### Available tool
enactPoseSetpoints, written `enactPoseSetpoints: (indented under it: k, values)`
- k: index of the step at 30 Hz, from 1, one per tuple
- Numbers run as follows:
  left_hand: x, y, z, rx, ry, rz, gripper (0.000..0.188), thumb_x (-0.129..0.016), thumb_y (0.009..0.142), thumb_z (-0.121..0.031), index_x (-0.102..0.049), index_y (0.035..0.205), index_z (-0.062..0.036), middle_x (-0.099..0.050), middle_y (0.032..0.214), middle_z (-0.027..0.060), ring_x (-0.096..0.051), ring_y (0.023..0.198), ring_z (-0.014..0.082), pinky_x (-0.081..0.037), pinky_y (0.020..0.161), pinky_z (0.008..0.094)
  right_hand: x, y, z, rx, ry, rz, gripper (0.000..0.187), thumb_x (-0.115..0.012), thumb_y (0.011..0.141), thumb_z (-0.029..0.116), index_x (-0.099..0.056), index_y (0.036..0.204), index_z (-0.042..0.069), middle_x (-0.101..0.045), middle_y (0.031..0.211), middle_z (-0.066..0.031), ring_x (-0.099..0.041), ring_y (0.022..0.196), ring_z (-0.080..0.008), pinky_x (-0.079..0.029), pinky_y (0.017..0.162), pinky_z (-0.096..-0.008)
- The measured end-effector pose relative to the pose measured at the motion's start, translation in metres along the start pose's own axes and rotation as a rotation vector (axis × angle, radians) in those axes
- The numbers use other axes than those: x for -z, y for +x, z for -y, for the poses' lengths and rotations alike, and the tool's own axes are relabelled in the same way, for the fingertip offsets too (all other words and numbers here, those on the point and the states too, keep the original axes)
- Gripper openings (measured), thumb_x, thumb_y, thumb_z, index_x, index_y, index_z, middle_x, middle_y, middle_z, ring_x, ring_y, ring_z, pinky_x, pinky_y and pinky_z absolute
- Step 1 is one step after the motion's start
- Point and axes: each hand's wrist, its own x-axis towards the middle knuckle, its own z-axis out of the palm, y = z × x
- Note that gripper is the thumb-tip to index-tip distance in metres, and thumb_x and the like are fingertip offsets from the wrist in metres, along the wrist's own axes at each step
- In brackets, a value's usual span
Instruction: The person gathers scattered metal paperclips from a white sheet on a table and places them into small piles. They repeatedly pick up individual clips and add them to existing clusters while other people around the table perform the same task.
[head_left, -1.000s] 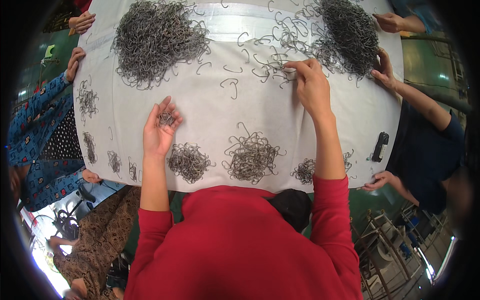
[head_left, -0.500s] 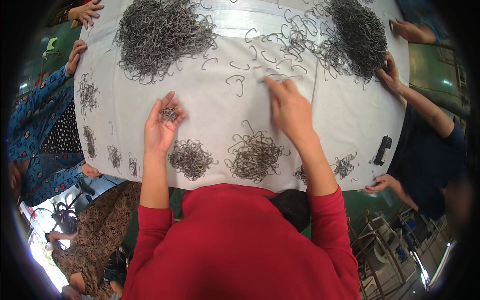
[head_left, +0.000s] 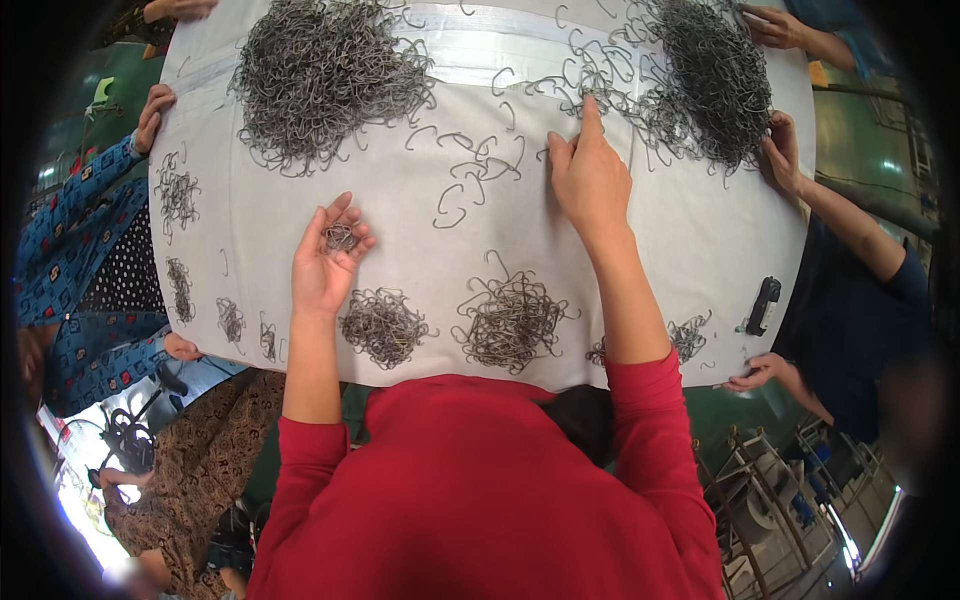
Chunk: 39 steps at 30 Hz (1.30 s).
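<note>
Thin grey wire hooks lie on a white-covered table (head_left: pixel 400 245). My left hand (head_left: pixel 322 275) is turned palm up, its fingers curled round a small bunch of wire hooks (head_left: pixel 341 237). Farther out, my right hand (head_left: pixel 597 185) reaches over the cloth, back upward, with its index finger stretched and thumb apart. That fingertip meets the edge of some scattered hooks (head_left: pixel 597 78) at the far side; no hook shows in this hand. Between both hands lie several loose hooks (head_left: pixel 482 168). Two small heaps of hooks, one left (head_left: pixel 385 328) and one right (head_left: pixel 512 318), sit near my body.
Large hook piles stand at the far left (head_left: pixel 325 85) and far right (head_left: pixel 715 90). Smaller clusters (head_left: pixel 178 195) line the left edge. A black oblong object (head_left: pixel 765 305) lies at the right. Co-workers' hands rest along both sides, one (head_left: pixel 783 155) touching the right pile.
My right hand has moved farther away and slightly right, its index finger now extended. Several loose hooks now lie closer to me in the middle. My left hand has barely moved.
</note>
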Motion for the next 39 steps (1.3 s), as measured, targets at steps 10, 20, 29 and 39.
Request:
enactPoseSetpoints:
  k: [10, 20, 29, 39]
  values:
    - [0.007, 0.002, 0.001, -0.002, -0.013, 0.048, 0.039, -0.041, 0.098, -0.028, -0.050, 0.122, 0.0015, -0.060, 0.097, 0.0091, -0.059, 0.085, 0.0195, -0.051, 0.078, 0.0358, 0.012, -0.008, -0.016, 0.119, -0.079, 0.063, 0.047, -0.056, 0.085, 0.023, -0.048, 0.128, 0.004, -0.065, 0.076, -0.0181, -0.063, 0.070, -0.0361, -0.049, 0.064, -0.0441]
    - [0.006, 0.003, 0.000, 0.013, -0.021, 0.053, 0.040, -0.040, 0.098, -0.028, -0.050, 0.122, 0.0023, -0.060, 0.098, 0.0104, -0.059, 0.085, 0.0206, -0.051, 0.078, 0.0366, 0.014, 0.022, -0.017, 0.102, -0.064, 0.021, 0.043, -0.056, 0.086, 0.026, -0.053, 0.124, 0.006, -0.066, 0.073, -0.0163, -0.063, 0.070, -0.0357, -0.049, 0.065, -0.0441]
    - [0.001, 0.000, 0.000, 0.012, 0.006, 0.016, 0.038, -0.040, 0.098, -0.027, -0.050, 0.123, 0.0004, -0.060, 0.097, 0.0076, -0.058, 0.083, 0.0181, -0.051, 0.076, 0.0355, 0.021, -0.014, -0.009, 0.182, 0.044, 0.118, 0.037, -0.058, 0.085, 0.024, -0.057, 0.118, 0.007, -0.065, 0.069, -0.0155, -0.063, 0.065, -0.0334, -0.048, 0.062, -0.0435]
    - [0.006, 0.002, 0.000, 0.013, -0.029, 0.052, 0.040, -0.038, 0.099, -0.029, -0.050, 0.122, 0.0017, -0.061, 0.098, 0.0101, -0.060, 0.085, 0.0205, -0.051, 0.078, 0.0371, -0.023, 0.007, 0.049, 0.378, 0.151, 0.054, 0.031, -0.058, 0.085, 0.024, -0.061, 0.113, 0.013, -0.064, 0.075, -0.0095, -0.062, 0.068, -0.0297, -0.049, 0.066, -0.0383]
